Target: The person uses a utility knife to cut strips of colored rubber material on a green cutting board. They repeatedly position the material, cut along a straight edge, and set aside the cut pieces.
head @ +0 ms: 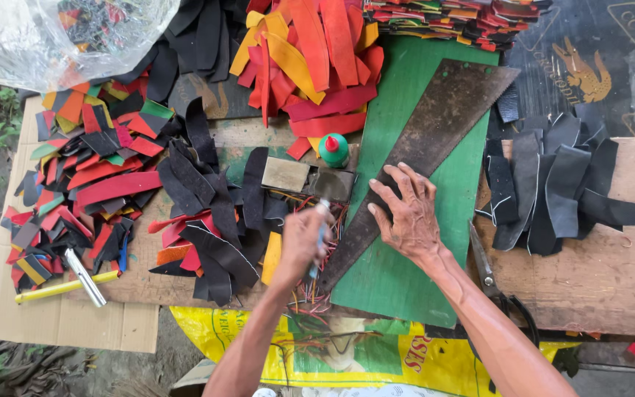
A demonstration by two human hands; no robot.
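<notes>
Flat, right hand [411,218] presses rusty triangular blade [435,140].

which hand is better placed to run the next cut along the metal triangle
Left. The left hand already grips the blue-handled knife at the edge of the metal triangle, while the right hand lies flat on it, pinning it to the green mat.

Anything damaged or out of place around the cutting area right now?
The triangular metal straightedge under the right hand is heavily rusted and pitted. Thin trimmings spill off the board's front edge. Scissors lie half under the forearm.
</notes>
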